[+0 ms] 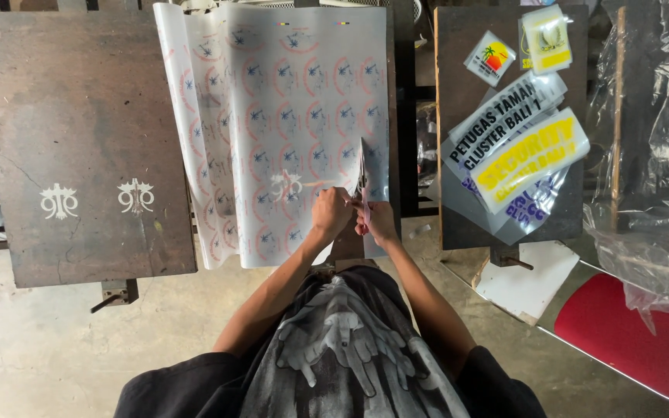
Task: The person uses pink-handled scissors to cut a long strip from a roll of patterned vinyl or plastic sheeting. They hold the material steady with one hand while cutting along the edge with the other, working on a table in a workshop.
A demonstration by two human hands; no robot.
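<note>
Here, line by line:

Printed sheet: a long translucent film sheet [272,116] printed with rows of round red-and-blue emblems lies over the middle platen, its far end curling off the platen's far edge and its near end hanging over the near edge.

Left hand: the left hand [330,214] is closed, pinching the sheet near its near right corner, just beside the cut line.

Right hand: the right hand [378,222] is closed around the handles of a pair of scissors [363,179], touching the left hand.

Scissors: the blades point away from the person, running up along the right side of the sheet and parting a narrow strip [376,166] at the right edge from the rest.

Middle platen: mostly covered by the sheet; a pale cross-like mark shows through the film just beyond the left hand.

Left platen: a dark, worn board [79,101] with two pale cross-like marks near its near edge, just beside the sheet's left edge.

Right platen: a dark board [454,217] carrying a pile of film transfers [516,151] with yellow, white and purple lettering at its middle, and two small square printed pieces [490,57] near its far edge.

Off to the right: clear plastic wrap [644,170] hangs over a frame, above a red seat [629,329]; a white panel [526,280] sits below the right platen's near edge.

Floor: bare concrete [40,340].
</note>
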